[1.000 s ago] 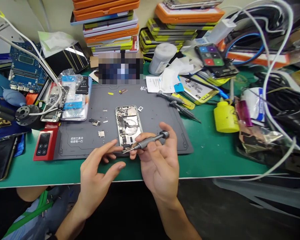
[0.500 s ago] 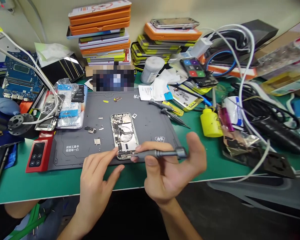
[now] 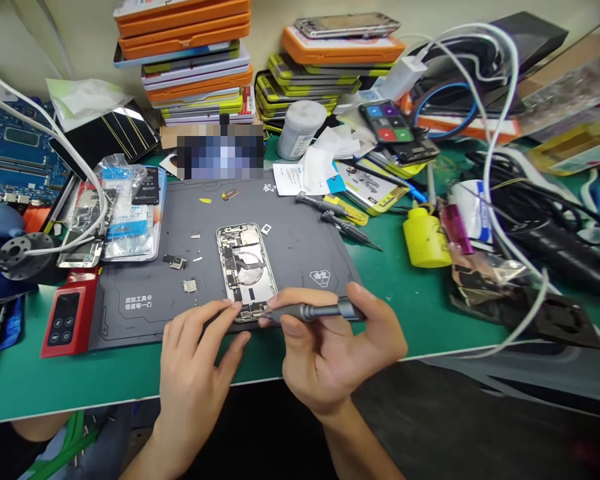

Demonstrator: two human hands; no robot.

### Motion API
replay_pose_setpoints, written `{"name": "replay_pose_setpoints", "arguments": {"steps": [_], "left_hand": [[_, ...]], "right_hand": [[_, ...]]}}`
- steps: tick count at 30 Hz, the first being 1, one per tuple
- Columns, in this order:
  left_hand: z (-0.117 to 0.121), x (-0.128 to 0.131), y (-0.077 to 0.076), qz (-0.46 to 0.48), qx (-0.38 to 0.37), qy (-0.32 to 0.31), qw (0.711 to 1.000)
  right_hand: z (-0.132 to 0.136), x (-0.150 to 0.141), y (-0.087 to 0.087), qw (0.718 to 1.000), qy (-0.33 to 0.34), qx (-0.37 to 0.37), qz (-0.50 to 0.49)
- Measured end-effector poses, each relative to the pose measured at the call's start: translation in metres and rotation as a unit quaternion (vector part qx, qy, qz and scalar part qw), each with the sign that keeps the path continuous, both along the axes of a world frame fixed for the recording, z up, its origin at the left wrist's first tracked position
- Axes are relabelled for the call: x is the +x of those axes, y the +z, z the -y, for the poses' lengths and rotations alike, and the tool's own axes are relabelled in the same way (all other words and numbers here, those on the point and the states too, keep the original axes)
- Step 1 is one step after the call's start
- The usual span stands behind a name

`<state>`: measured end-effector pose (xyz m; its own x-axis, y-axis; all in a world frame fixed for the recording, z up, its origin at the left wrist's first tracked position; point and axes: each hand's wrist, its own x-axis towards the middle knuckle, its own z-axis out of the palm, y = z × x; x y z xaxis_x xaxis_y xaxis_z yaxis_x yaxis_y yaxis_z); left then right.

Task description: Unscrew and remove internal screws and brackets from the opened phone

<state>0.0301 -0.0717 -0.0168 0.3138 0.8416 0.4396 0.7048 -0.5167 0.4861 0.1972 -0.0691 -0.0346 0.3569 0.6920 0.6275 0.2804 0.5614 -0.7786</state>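
Note:
An opened phone housing (image 3: 253,267) lies on the dark grey mat, its inner boards and a round coil showing. My right hand (image 3: 337,347) grips a grey screwdriver (image 3: 313,311) between thumb and fingers, a raised finger at its back end. The screwdriver's tip is at the housing's bottom edge, partly hidden by fingertips. My left hand (image 3: 197,363) has its fingers stretched out, fingertips at the housing's lower left corner, the thumb apart. Left of the housing lie a small camera module (image 3: 175,262) and a metal bracket piece (image 3: 190,286). A SIM tray (image 3: 266,229) sits by its upper right.
The mat (image 3: 300,253) lies on a green table with a red control unit (image 3: 66,313) at its left end. Two more screwdrivers (image 3: 350,230), a yellow bottle (image 3: 425,237) and tangled cables stand to the right. Stacked orange boxes (image 3: 185,33) rise behind.
The raised finger of my right hand has come down onto the screwdriver's back end. The view has shifted slightly; my left hand stays at the housing's corner.

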Motion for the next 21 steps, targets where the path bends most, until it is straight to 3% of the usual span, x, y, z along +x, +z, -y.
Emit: {"name": "replay_pose_setpoints", "arguments": {"steps": [7, 13, 21], "left_hand": [[-0.0012, -0.0074, 0.0065, 0.049, -0.048, -0.042, 0.997], [-0.0010, -0.0083, 0.0060, 0.061, -0.053, -0.053, 0.995], [-0.0008, -0.0083, 0.0061, 0.070, -0.073, -0.046, 0.994]], "right_hand": [[0.0063, -0.0004, -0.0006, 0.997, 0.067, 0.007, -0.049], [0.0036, 0.0025, 0.0024, 0.994, 0.104, 0.019, -0.025], [0.0045, 0.0005, 0.0033, 0.997, 0.076, 0.009, -0.029]]}}
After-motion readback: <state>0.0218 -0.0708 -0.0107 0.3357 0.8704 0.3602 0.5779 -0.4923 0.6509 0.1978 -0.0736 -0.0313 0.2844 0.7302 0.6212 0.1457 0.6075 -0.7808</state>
